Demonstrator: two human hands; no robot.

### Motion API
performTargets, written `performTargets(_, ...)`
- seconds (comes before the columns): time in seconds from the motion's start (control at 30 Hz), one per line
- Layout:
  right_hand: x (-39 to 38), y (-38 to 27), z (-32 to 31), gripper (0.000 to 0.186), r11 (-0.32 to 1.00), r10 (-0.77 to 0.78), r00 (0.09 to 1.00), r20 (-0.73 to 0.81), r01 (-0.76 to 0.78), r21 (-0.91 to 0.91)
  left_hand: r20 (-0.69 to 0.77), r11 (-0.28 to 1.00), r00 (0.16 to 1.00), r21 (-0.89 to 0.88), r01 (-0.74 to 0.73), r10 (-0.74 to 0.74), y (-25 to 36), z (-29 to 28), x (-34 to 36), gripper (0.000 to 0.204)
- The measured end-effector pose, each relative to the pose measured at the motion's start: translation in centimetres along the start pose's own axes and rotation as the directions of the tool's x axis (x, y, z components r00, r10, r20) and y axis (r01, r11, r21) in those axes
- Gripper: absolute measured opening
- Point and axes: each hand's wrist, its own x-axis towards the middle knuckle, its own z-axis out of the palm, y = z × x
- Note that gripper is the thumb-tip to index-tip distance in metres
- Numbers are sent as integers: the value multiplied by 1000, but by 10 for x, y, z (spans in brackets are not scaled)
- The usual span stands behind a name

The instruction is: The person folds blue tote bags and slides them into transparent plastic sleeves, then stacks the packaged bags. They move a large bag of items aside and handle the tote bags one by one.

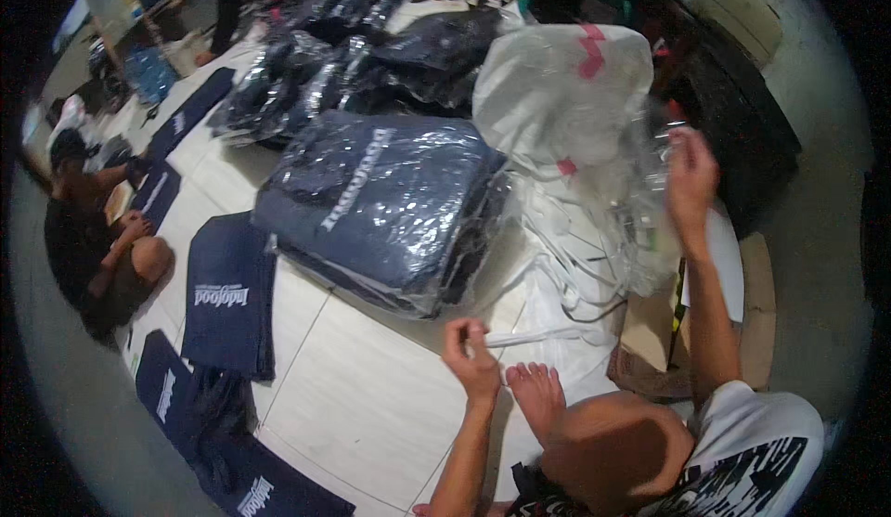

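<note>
A stack of navy folded fabric in clear plastic point(371, 201) lies on the tiles ahead of me, a little left. My left hand point(473, 359) is closed on an end of a white strip point(529, 336), just below the stack's near edge. My right hand point(691, 174) is raised at the right, closed on crumpled clear plastic point(654, 211). Beside it a white sack with pink tape point(538, 81) and tangled white strips point(566, 248) lie on the floor.
More wrapped dark bundles point(316, 71) lie behind. Several navy printed pieces point(227, 303) lie at left, near a seated person point(83, 248); another person's leg point(225, 6) shows behind. A dark box-like object point(742, 109) and cardboard point(752, 276) stand right.
</note>
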Motion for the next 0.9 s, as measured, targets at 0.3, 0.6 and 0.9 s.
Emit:
performTargets(0.3, -52, -126, -79, 25, 667, -629, 428, 649, -132, 734, 467, 874, 884, -414, 254, -36, 119, -8, 36, 92)
performTargets(0.6, -239, -170, -28, 15, 320, -780, -615, -116, -552, 770, 643, 691, 254, 674, 260, -723, 63, 57, 57, 114)
performTargets(0.9, -291, -205, -113, 23, -7, -809, -346, -475, -802, 597, 570, 938, 746, 171, 301, -343, 88, 72, 30, 32)
